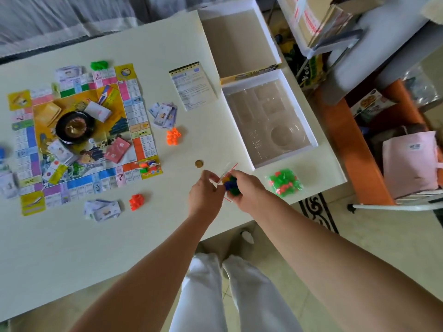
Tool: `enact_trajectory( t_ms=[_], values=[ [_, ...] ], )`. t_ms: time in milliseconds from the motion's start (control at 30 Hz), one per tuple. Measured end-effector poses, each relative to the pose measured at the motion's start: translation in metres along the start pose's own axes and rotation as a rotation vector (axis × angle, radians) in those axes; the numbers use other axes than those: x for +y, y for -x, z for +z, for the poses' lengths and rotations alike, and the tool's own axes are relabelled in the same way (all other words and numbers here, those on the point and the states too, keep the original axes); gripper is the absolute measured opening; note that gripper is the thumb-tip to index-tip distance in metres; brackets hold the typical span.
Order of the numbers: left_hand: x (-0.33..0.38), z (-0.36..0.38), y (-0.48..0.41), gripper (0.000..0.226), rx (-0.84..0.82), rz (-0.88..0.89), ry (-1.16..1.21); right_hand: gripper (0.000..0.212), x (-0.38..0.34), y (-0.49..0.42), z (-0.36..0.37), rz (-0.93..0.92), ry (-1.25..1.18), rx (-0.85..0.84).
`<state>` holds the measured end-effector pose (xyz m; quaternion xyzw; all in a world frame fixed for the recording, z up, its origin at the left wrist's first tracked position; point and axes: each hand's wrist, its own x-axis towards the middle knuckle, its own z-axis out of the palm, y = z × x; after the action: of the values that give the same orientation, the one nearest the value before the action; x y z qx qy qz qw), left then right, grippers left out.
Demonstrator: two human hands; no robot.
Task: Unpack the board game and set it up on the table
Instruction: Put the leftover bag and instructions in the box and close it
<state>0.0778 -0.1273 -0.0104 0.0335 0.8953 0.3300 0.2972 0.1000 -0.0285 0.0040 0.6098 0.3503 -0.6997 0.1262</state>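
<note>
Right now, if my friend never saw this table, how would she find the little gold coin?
Start at the white table and find the bare strip between the colourful game board and the open box tray. The gold coin lies there alone, just beyond the left hand. It is the only small flat gold disc; its neighbours are heaped orange plastic pieces.

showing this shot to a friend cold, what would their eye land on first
Most likely the colourful square paper game board spread on the left of the white table, with a round black spinner wheel at its middle. Next, near the table's front edge, the left hand and right hand hold a small clear plastic bag of blue and green pieces between them.
</note>
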Motion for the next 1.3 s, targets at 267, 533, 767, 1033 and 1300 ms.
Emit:
enact_trajectory(
  t_ms=[267,533,767,1033,1300],
  values=[
    [-0.018,-0.016,-0.008,0.012,-0.022,-0.058,0.111,0.016,0.012,-0.006,0.031,-0.099,0.223,0.087],
    [-0.036,-0.039,-0.022,0.014,-0.021,-0.151,0.256,0.039,0.013,-0.008,0.034,-0.437,0.645,0.222],
    [-0.04,-0.066,-0.021,0.019,0.067,-0.149,0.336,0.013,0.018,-0.013,0.045,-0.477,0.747,0.168],
    [-0.005,-0.061,-0.024,0.029,-0.035,-0.187,0.27,0.012,0.029,-0.011,0.055,-0.572,0.754,0.079],
    [-0.028,-0.073,-0.022,0.025,0.227,0.185,0.113,0.016,0.027,-0.013,0.058,-0.465,0.504,0.079]
  ],
)
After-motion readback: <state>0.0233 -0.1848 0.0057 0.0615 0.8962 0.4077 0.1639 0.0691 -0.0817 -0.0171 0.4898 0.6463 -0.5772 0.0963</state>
